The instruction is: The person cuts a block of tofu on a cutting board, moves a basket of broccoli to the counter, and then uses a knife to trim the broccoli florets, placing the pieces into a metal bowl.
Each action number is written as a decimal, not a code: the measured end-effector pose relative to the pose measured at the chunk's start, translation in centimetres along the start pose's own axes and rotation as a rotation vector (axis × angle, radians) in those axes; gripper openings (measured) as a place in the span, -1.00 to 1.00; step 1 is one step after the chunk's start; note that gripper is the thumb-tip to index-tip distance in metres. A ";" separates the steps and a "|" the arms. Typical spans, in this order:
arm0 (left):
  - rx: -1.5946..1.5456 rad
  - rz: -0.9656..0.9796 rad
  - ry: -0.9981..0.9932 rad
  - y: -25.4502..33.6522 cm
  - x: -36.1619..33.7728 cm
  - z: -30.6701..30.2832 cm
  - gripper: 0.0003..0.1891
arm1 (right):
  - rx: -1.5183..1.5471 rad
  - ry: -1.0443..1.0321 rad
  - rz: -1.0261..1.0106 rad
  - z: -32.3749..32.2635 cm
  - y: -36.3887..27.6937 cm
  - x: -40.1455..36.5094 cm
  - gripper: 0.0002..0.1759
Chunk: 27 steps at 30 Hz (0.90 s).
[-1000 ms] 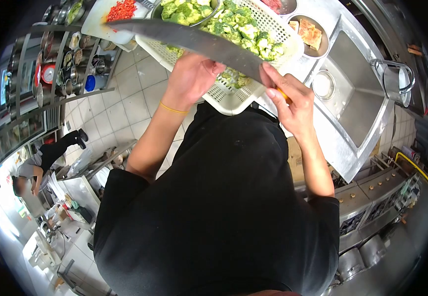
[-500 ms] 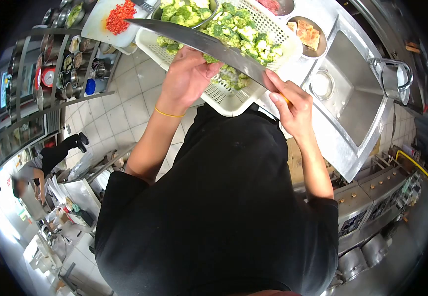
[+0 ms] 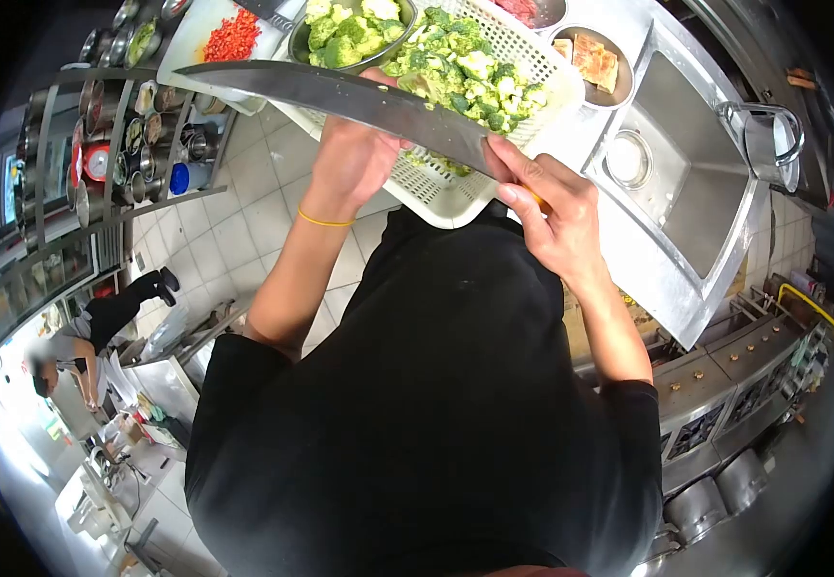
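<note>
Broccoli [image 3: 460, 72] lies in the basket [image 3: 451, 204] (bowl [image 3: 295, 46] too).

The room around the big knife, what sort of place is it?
It's probably a restaurant kitchen. There's a big metal sink, what looks like a long steel stove with knobs, and a big knife held over a basket of cut broccoli.
</note>
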<state>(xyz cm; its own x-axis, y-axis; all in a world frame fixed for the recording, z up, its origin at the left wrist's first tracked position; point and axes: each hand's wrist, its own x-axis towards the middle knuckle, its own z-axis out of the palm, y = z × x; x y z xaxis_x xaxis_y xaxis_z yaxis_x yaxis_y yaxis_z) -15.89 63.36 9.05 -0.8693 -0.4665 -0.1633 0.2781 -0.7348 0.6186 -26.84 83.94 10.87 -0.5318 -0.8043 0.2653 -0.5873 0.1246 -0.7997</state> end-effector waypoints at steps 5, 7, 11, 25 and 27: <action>0.059 0.005 -0.109 0.3 -0.4 -0.1 -0.80 | 0.028 0.001 0.003 0.0 1.2 -0.6 -0.59; 0.075 -0.003 -0.121 0.8 -0.9 0.4 -0.82 | -0.023 0.013 0.064 0.2 3.1 -1.6 -0.61; 0.109 0.060 0.050 2.0 -1.7 0.9 -0.83 | 0.044 0.061 0.205 -1.2 6.1 -3.4 -0.59; 1.780 0.543 0.225 5.6 7.9 -4.1 -0.82 | 1.045 -0.188 1.239 -2.0 8.9 -9.3 -0.54; 1.864 0.570 0.178 4.4 6.3 -4.5 -0.88 | 1.016 -0.124 1.254 -4.2 8.7 -12.4 -0.55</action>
<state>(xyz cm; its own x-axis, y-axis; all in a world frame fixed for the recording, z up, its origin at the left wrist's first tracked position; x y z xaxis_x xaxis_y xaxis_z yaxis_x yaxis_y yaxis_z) -18.27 54.99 7.31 -0.7715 -0.5460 0.3266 -0.3460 0.7909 0.5048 -27.92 97.39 2.90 -0.2618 -0.5441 -0.7971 0.8071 0.3294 -0.4899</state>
